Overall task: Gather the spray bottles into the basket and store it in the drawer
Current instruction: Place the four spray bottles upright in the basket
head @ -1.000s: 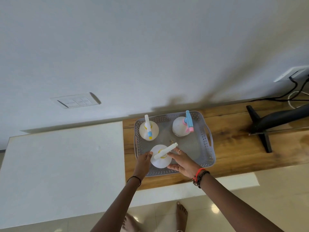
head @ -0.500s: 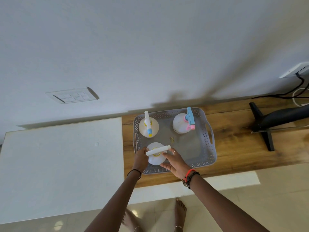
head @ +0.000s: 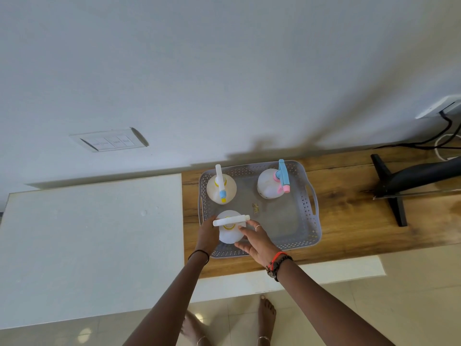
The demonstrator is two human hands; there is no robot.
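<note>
A grey perforated basket (head: 313, 228) sits on the wooden counter (head: 349, 221). Three spray bottles stand upright inside it. One with a white, blue and yellow nozzle (head: 221, 188) is at the far left, and one with a blue and pink nozzle (head: 270, 186) is at the far right. A white-nozzled bottle (head: 230, 232) stands in the near left corner. My left hand (head: 207, 233) presses its left side and my right hand (head: 257, 239) cups its right side.
A white cabinet top (head: 87, 240) adjoins the counter on the left. A black monitor stand (head: 399, 186) with cables (head: 446, 141) occupies the counter's right end. A wall switch plate (head: 109, 141) is above. My bare feet are on the tiled floor below.
The white-nozzled bottle has turned between my hands, so its nozzle now lies level instead of slanting up to the right. It has also shifted slightly left within the basket's near corner.
</note>
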